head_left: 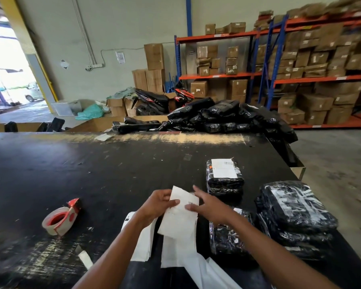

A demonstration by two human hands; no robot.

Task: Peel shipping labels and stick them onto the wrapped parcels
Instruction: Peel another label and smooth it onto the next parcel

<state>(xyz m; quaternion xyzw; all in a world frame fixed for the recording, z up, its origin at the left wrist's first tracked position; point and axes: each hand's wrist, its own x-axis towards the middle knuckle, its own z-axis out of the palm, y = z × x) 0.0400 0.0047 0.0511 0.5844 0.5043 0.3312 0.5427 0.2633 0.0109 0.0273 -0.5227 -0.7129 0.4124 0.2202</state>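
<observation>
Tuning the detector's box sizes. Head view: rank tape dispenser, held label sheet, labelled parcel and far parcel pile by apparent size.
1. Far parcel pile
2. Held label sheet
3. Labelled parcel and tape dispenser: look alike, not ranked.
The pile stands farthest, so its true lead is greater.

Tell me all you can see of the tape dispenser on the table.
The tape dispenser lies on its side on the black table, left of both hands and touched by neither. Its frame looks like red plastic, with a red hub and a handle end pointing away from the camera. It holds a roll of pale, translucent-looking tape that seems fairly full. Whether a loose tape end hangs free cannot be told. Nothing lies on it; small white scraps lie nearby.
</observation>
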